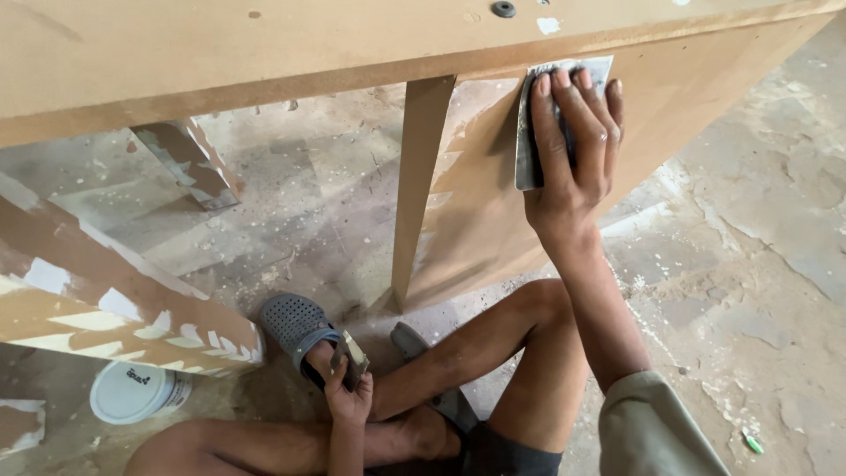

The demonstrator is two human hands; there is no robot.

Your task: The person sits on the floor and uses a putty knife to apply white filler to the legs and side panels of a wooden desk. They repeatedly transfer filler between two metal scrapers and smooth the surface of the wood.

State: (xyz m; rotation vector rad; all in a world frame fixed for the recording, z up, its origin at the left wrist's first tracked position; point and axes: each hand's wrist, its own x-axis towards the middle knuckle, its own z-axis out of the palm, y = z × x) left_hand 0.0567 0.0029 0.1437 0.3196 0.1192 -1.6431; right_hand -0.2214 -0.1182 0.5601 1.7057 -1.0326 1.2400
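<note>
My right hand presses a flat metal scraper blade against the brown fibreboard side panel of a cabinet, just under its top board. Pale filler streaks mark the panel to the left of the blade. My left hand rests low by my legs and holds a small putty knife with filler on it. I sit on the floor with my knees bent.
The cabinet's top board spans the upper view and a narrow upright divider stands left of the panel. A white round tub sits at lower left under a patched board. A grey clog covers my foot. The concrete floor is dusty.
</note>
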